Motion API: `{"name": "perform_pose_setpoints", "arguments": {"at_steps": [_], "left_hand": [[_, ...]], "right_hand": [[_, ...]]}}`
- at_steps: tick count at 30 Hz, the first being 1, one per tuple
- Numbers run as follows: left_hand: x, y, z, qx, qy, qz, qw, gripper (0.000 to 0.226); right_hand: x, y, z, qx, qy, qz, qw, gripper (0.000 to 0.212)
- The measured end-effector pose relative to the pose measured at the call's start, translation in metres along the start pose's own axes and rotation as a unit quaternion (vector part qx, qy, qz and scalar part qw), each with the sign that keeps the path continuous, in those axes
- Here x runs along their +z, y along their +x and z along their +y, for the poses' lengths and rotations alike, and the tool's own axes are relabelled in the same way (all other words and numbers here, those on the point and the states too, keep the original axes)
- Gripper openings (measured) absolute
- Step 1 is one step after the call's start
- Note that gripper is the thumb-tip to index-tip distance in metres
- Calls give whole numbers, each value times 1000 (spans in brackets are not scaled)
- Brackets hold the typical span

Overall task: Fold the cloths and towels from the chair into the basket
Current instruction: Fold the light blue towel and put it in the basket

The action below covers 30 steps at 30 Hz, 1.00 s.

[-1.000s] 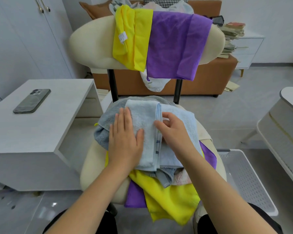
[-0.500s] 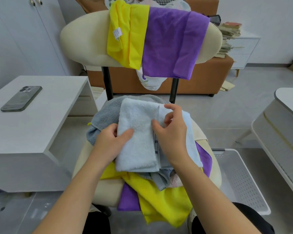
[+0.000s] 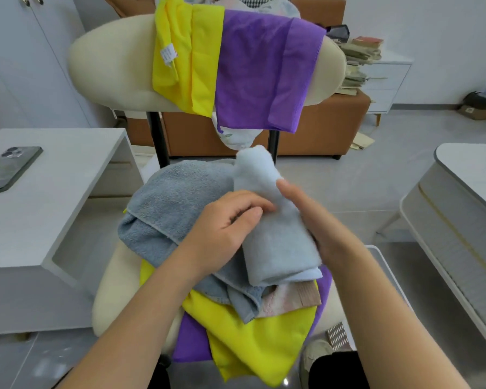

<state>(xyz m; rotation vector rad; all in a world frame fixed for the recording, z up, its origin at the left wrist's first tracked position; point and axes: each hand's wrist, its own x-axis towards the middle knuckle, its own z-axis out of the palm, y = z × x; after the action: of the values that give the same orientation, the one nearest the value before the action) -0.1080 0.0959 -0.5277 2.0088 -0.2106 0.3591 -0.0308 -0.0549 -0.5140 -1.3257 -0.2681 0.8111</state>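
Fluffy terry light-blue towel point(image 3: 275, 234), smooth matt yellow cloth point(image 3: 253, 341), glossy phone point(image 3: 10, 168).

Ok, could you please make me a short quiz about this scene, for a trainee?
1. True or false: the phone lies on the white table.
2. Fill in: over the chair back hang a yellow cloth and a ____ cloth.
3. What do the left hand and the right hand hold together? A yellow cloth; B light blue towel; C phone.
Key: 1 true; 2 purple; 3 B.
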Motion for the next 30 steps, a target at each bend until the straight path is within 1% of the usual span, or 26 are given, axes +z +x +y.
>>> {"name": "perform_pose_setpoints", "arguments": {"at_steps": [1,2,3,4,5,6,7,8,9,11,13,14,16,17,18,20,22,25,26,27,30], "left_hand": [[5,3,1,-6,-23,11,1000,23],[9,5,0,-17,-41,52,998,21],[14,8,0,-39,-45,116,992,20],[18,12,0,-76,-43,182,979,18],[20,16,0,-129,-60,227,964,17],[21,20,-1,-194,-113,231,947,20],[21,24,-2,-257,-195,203,924,25],[21,27,-4,-308,-267,162,899,31],[21,29,-7,-337,-311,126,880,37],[19,30,-10,-352,-354,71,864,43],[19,27,-9,-343,-392,18,853,47],[19,26,-6,-339,-413,4,845,48],[20,23,-5,-331,-452,15,828,47],[21,22,-5,-321,-460,31,827,47],[22,21,-7,-308,-457,52,833,48],[21,20,-9,-281,-436,103,849,53],[20,18,-10,-247,-409,135,868,55],[17,13,-12,-172,-378,132,900,59],[16,12,-12,-147,-371,113,910,59],[14,11,-12,-123,-359,87,921,56],[10,8,-8,-87,-320,32,943,45]], "right_hand": [[-7,-2,-2,17,-9,-11,1000,42],[-17,-1,-2,28,-22,-8,999,38],[-25,-2,-3,44,-18,4,999,37],[-34,-1,-1,61,1,19,998,36],[-40,-1,0,82,24,33,996,32],[-48,0,3,96,47,48,993,27],[-52,-1,5,107,72,57,990,25],[-55,0,9,109,98,54,988,28],[-54,0,12,108,130,38,985,33],[-53,1,18,94,187,-2,978,42],[-49,2,22,75,221,-56,971,49],[-48,2,25,69,230,-87,967,52],[-45,2,29,69,232,-123,962,54],[-43,2,29,71,216,-120,966,53],[-42,2,28,63,178,-101,977,50],[-40,0,22,25,54,-42,997,45],[-38,-5,15,-15,-40,1,999,37],[-36,-12,10,-86,-93,14,992,28],[-36,-13,10,-109,-102,11,989,29],[-37,-13,11,-123,-102,4,987,35],[-39,-11,12,-129,-95,-18,987,70]]}}
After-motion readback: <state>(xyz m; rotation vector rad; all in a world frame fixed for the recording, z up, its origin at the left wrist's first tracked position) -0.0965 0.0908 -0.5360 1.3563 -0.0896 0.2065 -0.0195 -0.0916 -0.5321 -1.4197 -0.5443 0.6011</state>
